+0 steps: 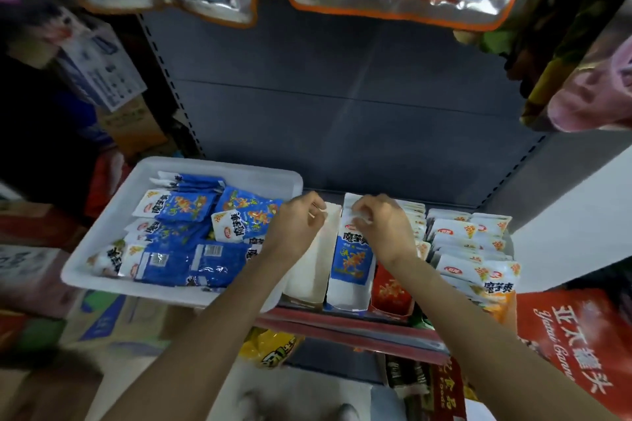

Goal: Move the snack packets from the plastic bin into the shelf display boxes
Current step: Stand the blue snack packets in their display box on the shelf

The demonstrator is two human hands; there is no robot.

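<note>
Left hand (297,223) fingers pinch the empty display box (309,270) rim, apparently. Right hand (383,225) fingers clamp the blue packet (352,258) beside the plastic bin (113,215).

Smooth white plastic bin (113,215); glossy film snack packets (184,208); display boxes (347,301) probably matt card.
</note>
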